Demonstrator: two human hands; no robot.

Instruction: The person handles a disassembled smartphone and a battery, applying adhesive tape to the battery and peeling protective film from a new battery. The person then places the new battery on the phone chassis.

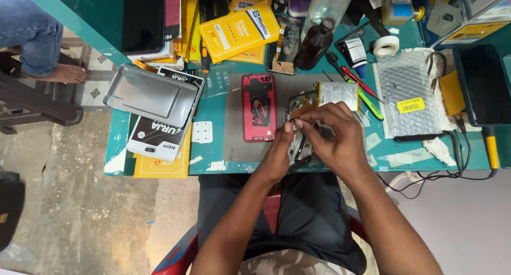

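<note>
Two hands on one opened phone

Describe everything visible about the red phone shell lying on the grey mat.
The red phone shell is a flat rectangular rear housing with rounded corners, glossy like painted plastic or metal. It lies open side up, upright in view, on the grey mat, left of the opened phone that both hands work on. Dark parts and cut-outs show across its middle, and a small dark piece sits near its top. Neither the left hand nor anything else touches it.

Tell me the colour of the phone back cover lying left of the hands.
Red phone back cover, seen in the head view.
</note>
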